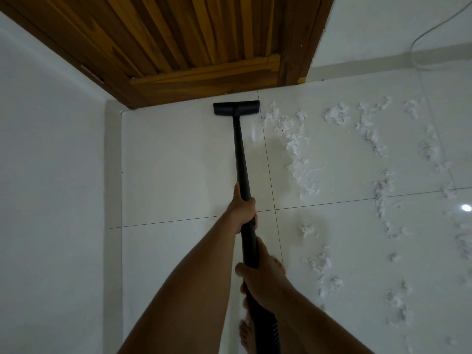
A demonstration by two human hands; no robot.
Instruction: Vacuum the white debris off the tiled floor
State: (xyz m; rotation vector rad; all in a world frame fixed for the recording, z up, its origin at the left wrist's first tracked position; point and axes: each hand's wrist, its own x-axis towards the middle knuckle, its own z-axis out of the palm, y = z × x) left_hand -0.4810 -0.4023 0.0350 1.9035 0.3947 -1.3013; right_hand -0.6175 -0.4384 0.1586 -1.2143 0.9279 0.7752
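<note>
At the door's foot the vacuum nozzle (pixel 236 108) sits beside light, fluffy white debris (pixel 296 141); left hand (pixel 242 210) and right hand (pixel 263 279) clamp the rigid wand (pixel 241 159), sensibly mid-shaft.

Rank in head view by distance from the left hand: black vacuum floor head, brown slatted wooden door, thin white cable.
1. Black vacuum floor head, straight ahead of left hand.
2. Brown slatted wooden door, just behind it.
3. Thin white cable, far right.

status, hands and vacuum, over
Both hands grip black vacuum wand, left hand ahead of right hand. Flat black nozzle by wooden door; white fluffy debris right of it. Nothing between.
</note>
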